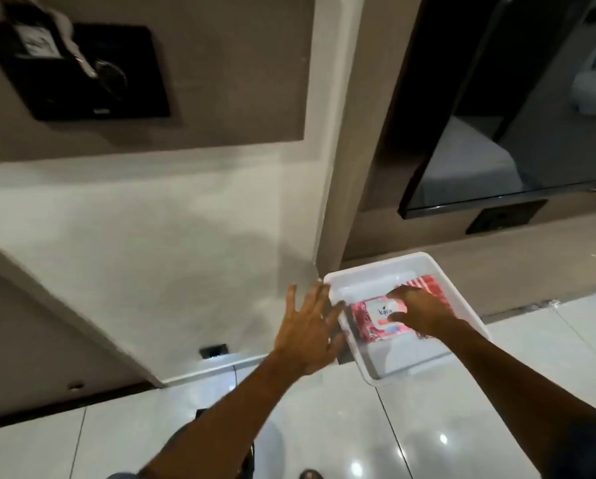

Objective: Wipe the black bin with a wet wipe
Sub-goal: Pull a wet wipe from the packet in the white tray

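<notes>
**Fetching a wipe; black bin not identifiable yet**

Nearest: two bare forearms reaching forward over glossy floor tiles [324,426]. Landmark = white tray [376,369] on the floor, against the wall corner.

Left hand [306,326]: just beside the tray's left rim, fingers spread wide, tips at or touching the rim, holding nothing. Judgement: it is there to brace the tray so it doesn't slide while the pack is worked.

Right hand [420,311]: inside the tray, on top of the pink wet-wipe pack [372,318]. Fingers curled, tips pressing at the white label flap; can't tell if a wipe is actually pinched. A red striped item [431,283] lies behind the pack, partly under the hand.

Tray rim is low, so lifting straight up is unobstructed. Wall corner [324,202] sits tight behind the tray's far-left corner; open floor right of and in front of the tray.

Black bin: a dark shape shows between the forearms at frame bottom, too hidden to confirm. Wiping not started.
</notes>
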